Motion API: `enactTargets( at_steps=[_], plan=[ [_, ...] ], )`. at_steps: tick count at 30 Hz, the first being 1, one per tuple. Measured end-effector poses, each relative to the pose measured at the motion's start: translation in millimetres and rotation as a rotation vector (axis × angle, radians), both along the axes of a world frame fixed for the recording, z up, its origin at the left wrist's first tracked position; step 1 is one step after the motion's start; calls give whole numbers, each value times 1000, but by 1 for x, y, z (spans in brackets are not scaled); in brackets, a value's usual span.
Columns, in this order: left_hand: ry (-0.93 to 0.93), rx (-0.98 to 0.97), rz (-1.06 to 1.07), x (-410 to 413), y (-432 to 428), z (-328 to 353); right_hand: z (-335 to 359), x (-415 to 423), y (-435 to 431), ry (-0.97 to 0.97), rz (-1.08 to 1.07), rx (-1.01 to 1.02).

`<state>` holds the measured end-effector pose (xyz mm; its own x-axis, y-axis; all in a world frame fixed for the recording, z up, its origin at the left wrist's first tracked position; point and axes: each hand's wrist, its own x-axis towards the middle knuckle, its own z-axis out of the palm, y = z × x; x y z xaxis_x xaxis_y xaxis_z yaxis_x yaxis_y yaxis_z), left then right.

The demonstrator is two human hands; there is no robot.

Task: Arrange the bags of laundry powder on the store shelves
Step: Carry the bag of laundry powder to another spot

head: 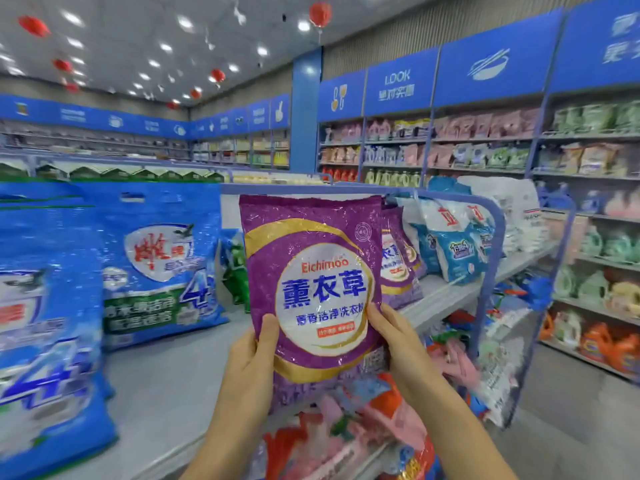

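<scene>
While your left hand (252,362) and right hand (394,344) each grasp a lower side of the purple bag (311,271), held upright over the shelf (173,375), the other purple bags (398,268) stand just behind it, nearer to your right hand.

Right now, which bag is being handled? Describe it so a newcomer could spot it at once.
On the grey shelf in the foreground, big blue bags stand left and white-and-blue bags right. Between them a purple Eichimoo bag is held up by its lower sides. Its purple twins stand on the shelf behind; it alone is off it.
</scene>
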<state>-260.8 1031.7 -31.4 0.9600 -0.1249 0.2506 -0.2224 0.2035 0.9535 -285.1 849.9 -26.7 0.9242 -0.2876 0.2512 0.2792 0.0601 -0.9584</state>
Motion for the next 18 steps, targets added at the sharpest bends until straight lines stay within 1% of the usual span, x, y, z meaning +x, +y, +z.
enactTargets(
  at_steps=[5,9,14,18],
  plan=[
    [7,-39,70,33,-105,-6,4,44,-106,-13,73,-47],
    [87,-69,118,57,-188,-1,9,89,-192,0,123,-55],
    [141,-44,164,91,-266,15,22,144,-274,33,206,-86],
    [121,59,184,120,-316,30,33,177,-326,3,216,-163]
  ],
)
